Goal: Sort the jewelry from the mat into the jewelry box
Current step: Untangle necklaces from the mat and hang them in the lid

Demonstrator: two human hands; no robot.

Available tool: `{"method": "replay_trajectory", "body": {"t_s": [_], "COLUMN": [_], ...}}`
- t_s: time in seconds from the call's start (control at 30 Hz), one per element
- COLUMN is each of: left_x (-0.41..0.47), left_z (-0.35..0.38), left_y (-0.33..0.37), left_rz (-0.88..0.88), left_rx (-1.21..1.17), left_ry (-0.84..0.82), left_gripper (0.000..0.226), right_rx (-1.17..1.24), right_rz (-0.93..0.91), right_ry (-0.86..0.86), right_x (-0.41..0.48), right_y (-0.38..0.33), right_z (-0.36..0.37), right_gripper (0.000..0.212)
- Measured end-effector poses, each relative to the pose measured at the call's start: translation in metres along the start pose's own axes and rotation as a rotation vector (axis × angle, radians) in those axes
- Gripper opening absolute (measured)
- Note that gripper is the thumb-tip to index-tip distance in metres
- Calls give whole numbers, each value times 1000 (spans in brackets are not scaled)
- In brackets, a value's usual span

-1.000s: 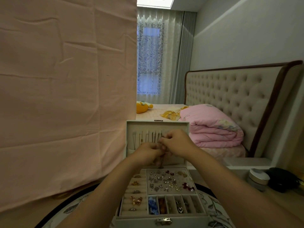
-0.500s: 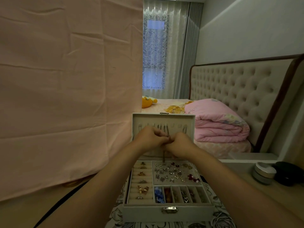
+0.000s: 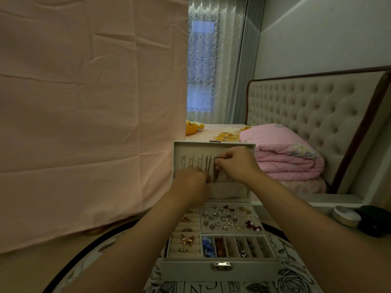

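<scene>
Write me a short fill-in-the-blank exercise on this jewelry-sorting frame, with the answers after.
The pale velvet jewelry box stands ____ on the black-and-white floral mat.
The right hand pinches a thin chain necklace by the hooks inside the box's ____.
The gold butterfly ring sits in the ____ section of the tray.
The blue pieces lie in the ____ narrow slot.
Answers: open, lid, left, leftmost.
</scene>
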State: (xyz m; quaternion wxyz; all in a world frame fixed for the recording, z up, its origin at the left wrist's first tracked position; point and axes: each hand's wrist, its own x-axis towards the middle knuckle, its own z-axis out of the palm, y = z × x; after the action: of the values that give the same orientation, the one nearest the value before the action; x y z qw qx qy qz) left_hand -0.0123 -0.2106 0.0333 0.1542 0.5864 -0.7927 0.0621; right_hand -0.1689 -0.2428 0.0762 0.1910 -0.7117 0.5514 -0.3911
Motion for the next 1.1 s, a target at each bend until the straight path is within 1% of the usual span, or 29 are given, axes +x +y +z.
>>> {"method": "replay_trajectory", "body": {"t_s": [0.1,0.23,0.3,0.37,0.4,0.5,0.57,0.67,0.73,0.83,0.93,1.0,1.1], "left_x": [1,1,0,-2,-2,-5,-9,-20,-33,-62,-100,-127,-163], "left_z": [1,-1,0,1,1,1,-2,-12,-21,-34,-40,-39,-30], "left_y": [-1,-1,-1,-2,-2,-2,-1,3,8,19,30,37,44], "left_rz": [0,-6,0,6,7,8,3,27,34,20,29,43,36], "left_rx": [25,-9,-22,-36,-44,-51,-57,-82,-137,-263,-350,-406,-424], "left_ry": [-36,-6,-11,-17,-15,-13,-25,-5,38,71,79,36,-62], "left_gripper": [33,30,32,36,36,39,43,43,42,36,18,9,9], "right_rx": [-26,-283,-390,-437,-457,-505,-504,-478,-432,-351,-266,-198,-205], "right_rz": [-40,-132,-178,-223,-236,-234,-226,-206,-187,-185,-187,-171,-136], "right_ry": [14,-76,-49,-18,-42,-185,-220,-195,-179,-196,-241,-312,-431], "right_x": [-1,-14,-20,-23,-25,-31,-36,-44,-57,-90,-132,-160,-197], "right_y": [8,20,23,25,25,26,25,18,11,-2,-10,-10,-4], "right_z": [6,17,18,17,17,19,17,8,-1,-12,-20,-21,-16], "right_gripper": [3,12,16,16,15,21,27,37,40,36,26,18,13]}}
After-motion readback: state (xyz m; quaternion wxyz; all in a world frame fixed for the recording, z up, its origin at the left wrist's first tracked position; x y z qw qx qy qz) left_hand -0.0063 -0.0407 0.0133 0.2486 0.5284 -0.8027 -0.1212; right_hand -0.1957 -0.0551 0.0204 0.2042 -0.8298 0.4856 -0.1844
